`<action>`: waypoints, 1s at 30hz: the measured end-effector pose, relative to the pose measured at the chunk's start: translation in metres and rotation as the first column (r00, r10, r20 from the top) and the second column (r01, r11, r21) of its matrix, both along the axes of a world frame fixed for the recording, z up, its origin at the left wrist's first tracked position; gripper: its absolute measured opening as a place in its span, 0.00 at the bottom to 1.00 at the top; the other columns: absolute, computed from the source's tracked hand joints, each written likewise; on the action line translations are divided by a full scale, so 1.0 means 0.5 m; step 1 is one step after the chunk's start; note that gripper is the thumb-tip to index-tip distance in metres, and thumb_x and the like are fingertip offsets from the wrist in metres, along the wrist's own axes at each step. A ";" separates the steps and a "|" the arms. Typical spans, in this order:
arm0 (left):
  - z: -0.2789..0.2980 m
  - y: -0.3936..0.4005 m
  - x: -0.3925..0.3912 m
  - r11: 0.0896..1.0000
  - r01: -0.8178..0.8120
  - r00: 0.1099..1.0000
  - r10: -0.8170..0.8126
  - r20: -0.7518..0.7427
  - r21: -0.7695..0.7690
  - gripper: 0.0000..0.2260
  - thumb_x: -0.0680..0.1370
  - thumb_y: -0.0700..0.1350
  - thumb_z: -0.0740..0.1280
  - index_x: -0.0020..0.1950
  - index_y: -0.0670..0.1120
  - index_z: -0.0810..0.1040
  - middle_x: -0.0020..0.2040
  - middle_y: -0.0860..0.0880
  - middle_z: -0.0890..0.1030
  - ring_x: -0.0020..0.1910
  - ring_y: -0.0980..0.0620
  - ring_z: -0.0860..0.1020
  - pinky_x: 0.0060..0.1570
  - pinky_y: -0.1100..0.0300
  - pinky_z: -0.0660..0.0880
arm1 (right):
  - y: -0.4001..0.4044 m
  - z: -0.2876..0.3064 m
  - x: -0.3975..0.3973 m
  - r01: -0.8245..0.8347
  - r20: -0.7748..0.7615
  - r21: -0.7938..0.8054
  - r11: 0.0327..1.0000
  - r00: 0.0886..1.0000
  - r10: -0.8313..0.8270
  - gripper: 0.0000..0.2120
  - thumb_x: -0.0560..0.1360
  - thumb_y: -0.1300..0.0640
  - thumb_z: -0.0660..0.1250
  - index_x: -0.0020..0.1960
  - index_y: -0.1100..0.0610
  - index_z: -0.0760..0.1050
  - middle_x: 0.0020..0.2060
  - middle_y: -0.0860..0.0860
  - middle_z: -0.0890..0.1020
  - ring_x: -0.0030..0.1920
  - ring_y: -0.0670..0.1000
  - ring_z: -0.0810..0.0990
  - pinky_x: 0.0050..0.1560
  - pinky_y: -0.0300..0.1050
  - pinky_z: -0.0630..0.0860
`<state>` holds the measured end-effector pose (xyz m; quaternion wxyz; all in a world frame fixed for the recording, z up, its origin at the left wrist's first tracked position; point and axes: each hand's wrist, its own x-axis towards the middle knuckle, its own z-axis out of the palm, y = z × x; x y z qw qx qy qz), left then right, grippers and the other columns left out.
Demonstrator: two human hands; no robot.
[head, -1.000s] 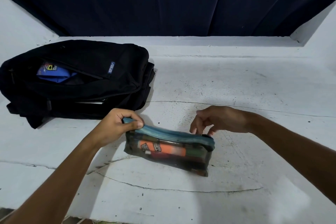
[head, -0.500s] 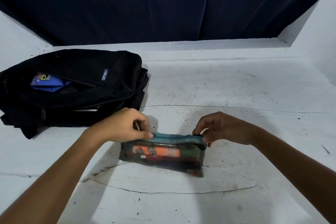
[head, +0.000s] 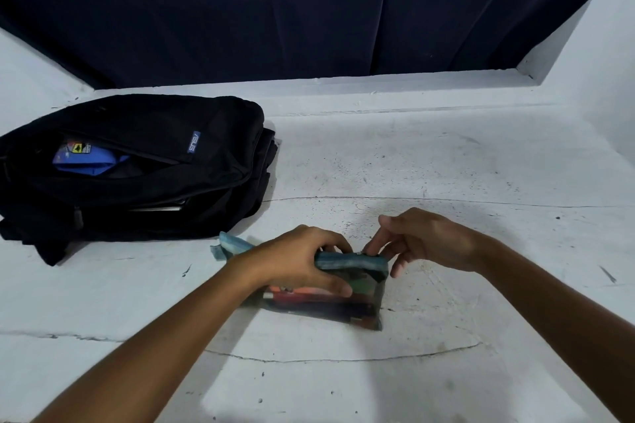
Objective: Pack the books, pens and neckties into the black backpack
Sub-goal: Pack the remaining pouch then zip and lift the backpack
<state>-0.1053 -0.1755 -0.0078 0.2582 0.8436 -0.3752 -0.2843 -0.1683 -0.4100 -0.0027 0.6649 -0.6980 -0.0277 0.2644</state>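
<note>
Your left hand (head: 295, 263) is clamped over the top of the clear pen pouch (head: 330, 299), thumb down its see-through front and the other fingers curled over its blue zip band (head: 350, 261). Your right hand (head: 422, 240) pinches at the right end of that band, fingertips closed on what looks like the zip pull; the pull itself is too small to make out. The pouch stands on its long edge on the white worktop (head: 446, 165), near the middle and close to you. Orange, red and dark pens (head: 309, 295) show through the plastic, but your left hand covers much of them. A loose blue tab (head: 230, 245) sticks out to the left behind your wrist.

The black backpack (head: 137, 165) lies flat to the far left, well apart from the pouch, its left side cut off by the frame edge. Its front pocket gapes, and something blue with a printed label (head: 82, 158) sits inside; you cannot tell what it is. A pale flat edge (head: 161, 209) shows in a lower opening.

Bare worktop runs to the right of your hands and back to the raised ledge (head: 378, 85) under the dark curtain (head: 309, 3). A white wall (head: 601, 61) closes the right side.
</note>
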 end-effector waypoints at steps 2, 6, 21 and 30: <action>-0.005 0.004 -0.001 1.000 -0.019 1.000 0.018 -0.019 -0.018 0.22 0.65 0.63 0.76 0.57 0.60 0.78 0.47 0.55 0.83 0.46 0.56 0.81 0.50 0.49 0.78 | 0.005 0.010 0.002 0.003 -0.024 -0.049 0.999 1.000 -0.005 0.28 0.75 0.40 0.60 0.48 0.65 0.83 0.50 0.61 0.84 0.47 0.59 0.82 0.47 0.51 0.80; -0.013 0.008 -0.004 0.999 -0.035 0.999 0.035 -0.020 -0.040 0.25 0.63 0.66 0.75 0.57 0.62 0.78 0.49 0.56 0.83 0.49 0.58 0.80 0.53 0.49 0.78 | 0.014 0.034 0.008 -0.035 -0.098 -0.134 0.990 0.995 0.022 0.36 0.72 0.35 0.54 0.47 0.67 0.83 0.52 0.61 0.84 0.51 0.62 0.82 0.51 0.54 0.80; -0.017 0.012 -0.017 0.992 -0.053 0.998 0.051 -0.023 -0.117 0.19 0.67 0.60 0.76 0.55 0.56 0.81 0.45 0.53 0.83 0.44 0.53 0.80 0.49 0.45 0.77 | 0.044 0.058 0.002 -0.127 -0.038 -0.520 0.845 0.991 0.125 0.41 0.69 0.30 0.48 0.56 0.58 0.83 0.55 0.50 0.84 0.53 0.51 0.83 0.55 0.49 0.81; -0.013 0.017 -0.018 0.992 -0.067 0.996 0.060 -0.060 -0.110 0.22 0.66 0.60 0.77 0.57 0.56 0.82 0.47 0.57 0.84 0.46 0.56 0.81 0.51 0.48 0.78 | 0.048 0.075 0.015 -0.122 0.018 -0.547 0.828 0.987 0.158 0.41 0.69 0.29 0.47 0.52 0.60 0.84 0.55 0.49 0.84 0.53 0.49 0.83 0.56 0.49 0.80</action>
